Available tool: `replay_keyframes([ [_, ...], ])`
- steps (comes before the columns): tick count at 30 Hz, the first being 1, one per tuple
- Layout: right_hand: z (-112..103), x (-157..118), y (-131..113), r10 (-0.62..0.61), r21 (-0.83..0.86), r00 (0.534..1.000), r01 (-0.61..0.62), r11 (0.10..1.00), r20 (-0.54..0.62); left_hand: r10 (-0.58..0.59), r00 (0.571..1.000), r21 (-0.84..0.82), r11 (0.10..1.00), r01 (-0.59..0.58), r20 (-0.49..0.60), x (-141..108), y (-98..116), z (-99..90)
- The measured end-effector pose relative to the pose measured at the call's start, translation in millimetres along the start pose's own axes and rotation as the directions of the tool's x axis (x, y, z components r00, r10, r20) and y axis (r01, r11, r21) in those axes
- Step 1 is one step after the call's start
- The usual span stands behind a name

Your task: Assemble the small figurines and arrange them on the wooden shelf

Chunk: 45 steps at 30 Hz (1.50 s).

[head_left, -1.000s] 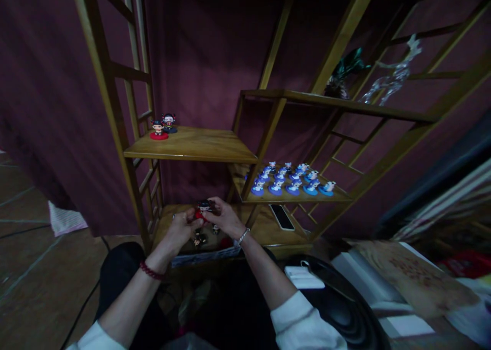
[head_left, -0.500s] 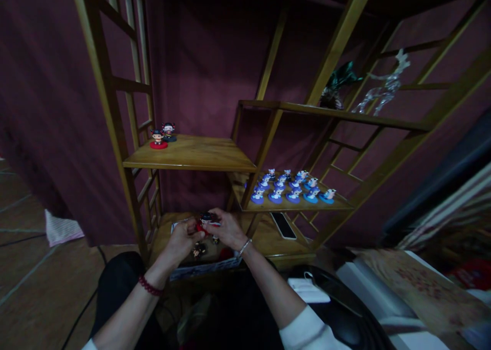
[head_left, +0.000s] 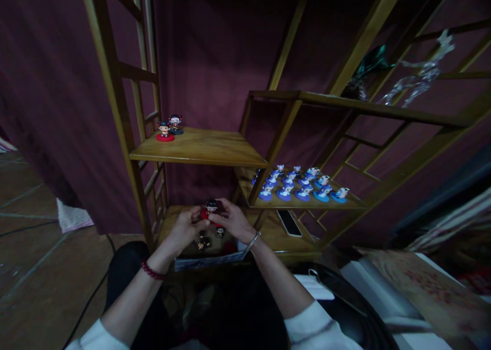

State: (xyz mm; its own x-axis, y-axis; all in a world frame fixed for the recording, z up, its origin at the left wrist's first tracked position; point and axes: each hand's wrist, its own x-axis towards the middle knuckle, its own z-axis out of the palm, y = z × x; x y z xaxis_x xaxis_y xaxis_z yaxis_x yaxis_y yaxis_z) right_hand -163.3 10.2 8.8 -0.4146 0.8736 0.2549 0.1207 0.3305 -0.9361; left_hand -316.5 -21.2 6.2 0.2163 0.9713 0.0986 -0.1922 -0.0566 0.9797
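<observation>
Between both hands is a small figurine [head_left: 211, 207] with black hair and red on its body, upright above a shallow box [head_left: 210, 260]. My left hand [head_left: 187, 230] grips its left side with the fingertips. From the other side, my right hand [head_left: 235, 221] pinches it with thumb and fingers. Below the hands, a few dark-haired figurines [head_left: 203, 241] lie in the box on the lowest shelf. On the shelf above, at the left end, a figurine on a red base [head_left: 164, 132] stands beside another on a dark base [head_left: 176, 125].
Several purple-and-blue figurines [head_left: 286, 190] stand in rows on the right shelf. A phone [head_left: 289, 223] lies on the lowest shelf. Higher up are a clear deer ornament [head_left: 416, 82] and a plant [head_left: 368, 69]. A black bag [head_left: 345, 299] sits at my right.
My view has shifted slightly. Both hands have raised the figurine a little, and it now faces me more upright, with more of the box's contents showing beneath.
</observation>
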Motion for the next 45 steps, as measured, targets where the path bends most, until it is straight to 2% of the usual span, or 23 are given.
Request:
replay_keyframes([
  [5,-1.8,-3.2,-2.1,0.014,0.116,0.999,-0.02,0.993,0.051,-0.026,0.999,-0.005,1.0,0.026,-0.034,-1.2,4.2,-2.5],
  [8,-4.7,-4.8,-4.2,0.014,0.121,0.998,-0.021,0.992,0.057,-0.035,0.997,-0.007,0.999,0.034,-0.07,-1.5,8.1,-1.5],
  [20,-4.6,-6.6,-28.6,-0.051,0.126,0.998,0.045,0.991,0.041,-0.037,0.998,-0.09,0.995,0.033,-0.045,-8.1,32.1,10.9],
  [27,-9.5,-8.7,-55.7,-0.094,0.041,0.995,0.092,0.995,0.026,0.025,0.999,-0.066,0.997,-0.028,-0.042,-13.5,51.2,14.3],
  [31,-11.8,-9.4,-79.5,-0.119,0.077,0.992,0.116,0.99,0.039,0.096,0.995,-0.069,0.993,-0.099,-0.037,-16.4,65.6,18.6],
  [34,-13.5,-7.2,-95.9,-0.114,0.111,0.993,0.11,0.988,0.034,0.169,0.985,0.004,0.986,-0.169,-0.043,-16.5,75.6,19.8],
  [38,-17.8,-0.7,-116.7,-0.126,0.091,0.992,0.125,0.988,0.002,0.338,0.937,0.24,0.92,-0.309,-0.09,-12.4,90.0,18.1],
  [42,-23.5,8.2,-139.7,-0.148,0.1,0.989,0.147,0.984,0.0,0.561,0.82,0.483,0.752,-0.448,-0.113,-7.1,108.5,17.9],
  [45,-27.9,18.6,-155.1,-0.135,0.125,0.991,0.132,0.983,0.016,0.664,0.743,0.629,0.614,-0.477,-0.084,-2.2,122.4,18.7],
])
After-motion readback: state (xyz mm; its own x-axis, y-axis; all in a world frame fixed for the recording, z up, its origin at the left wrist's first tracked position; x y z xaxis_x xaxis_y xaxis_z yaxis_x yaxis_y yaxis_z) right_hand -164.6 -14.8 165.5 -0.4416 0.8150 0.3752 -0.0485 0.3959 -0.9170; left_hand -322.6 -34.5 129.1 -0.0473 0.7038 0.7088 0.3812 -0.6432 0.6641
